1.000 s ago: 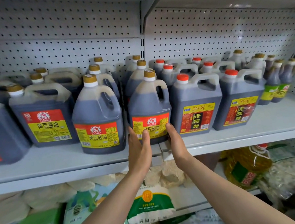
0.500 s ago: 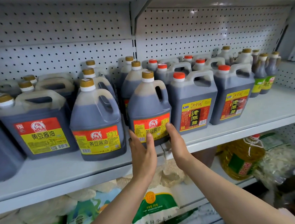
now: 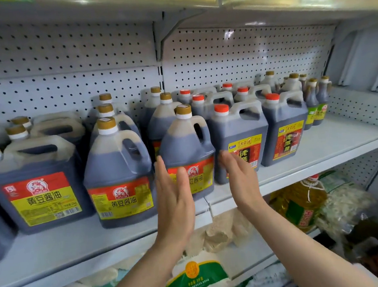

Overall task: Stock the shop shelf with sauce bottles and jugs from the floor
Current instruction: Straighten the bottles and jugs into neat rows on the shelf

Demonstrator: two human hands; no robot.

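A gold-capped soy sauce jug [image 3: 187,152] with a red and yellow label stands at the front of the grey shelf [image 3: 321,152]. My left hand [image 3: 173,199] is in front of its label, fingers straight. My right hand [image 3: 240,177] is just right of it, fingers straight, in front of a red-capped vinegar jug [image 3: 240,136]. Both hands look slightly off the jug. Another soy sauce jug [image 3: 119,172] stands to the left, and a larger one [image 3: 34,184] further left.
More gold-capped and red-capped jugs fill the back rows against the pegboard. Small bottles [image 3: 317,102] stand at the far right, with bare shelf before them. Below sit a cooking oil jug [image 3: 300,202], a green and white bag [image 3: 195,280] and other bagged goods.
Both hands have come back from the jug's base and opened a little apart; before, they pressed on its lower sides. The view has shifted closer and to the right.
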